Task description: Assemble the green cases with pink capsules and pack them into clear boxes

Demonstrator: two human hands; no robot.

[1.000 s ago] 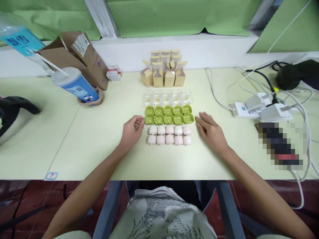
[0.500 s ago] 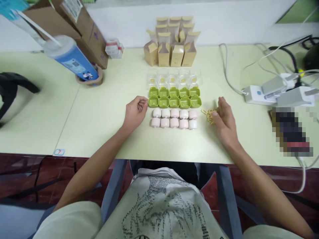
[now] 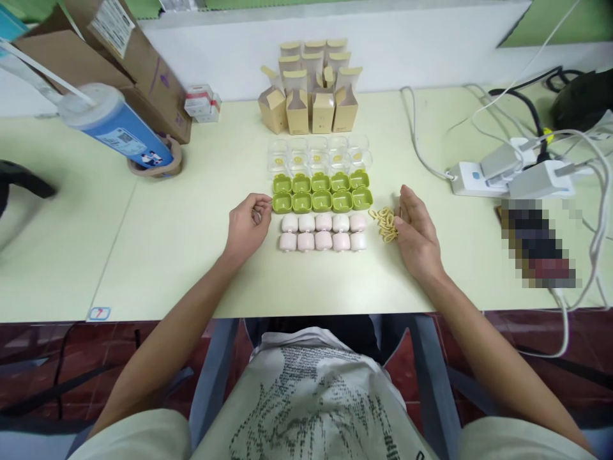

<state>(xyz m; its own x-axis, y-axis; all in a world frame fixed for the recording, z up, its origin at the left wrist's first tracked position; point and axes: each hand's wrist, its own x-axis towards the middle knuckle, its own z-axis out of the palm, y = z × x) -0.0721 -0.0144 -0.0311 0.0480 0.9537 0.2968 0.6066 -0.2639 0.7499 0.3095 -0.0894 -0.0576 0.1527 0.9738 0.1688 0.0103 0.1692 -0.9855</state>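
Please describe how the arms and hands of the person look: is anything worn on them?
Both arms are bare as far as the view shows, with no sleeves. The left hand and right hand wear no gloves, and no watch, ring or bracelet is visible.

A pale green table (image 3: 167, 268) is spanning the view, a seam (image 3: 115, 239) running across its left part. A white wall (image 3: 431, 51) is rising behind its far edge, green sheeting (image 3: 541, 25) showing above. Dark red floor (image 3: 48, 358) is showing below the near edge.
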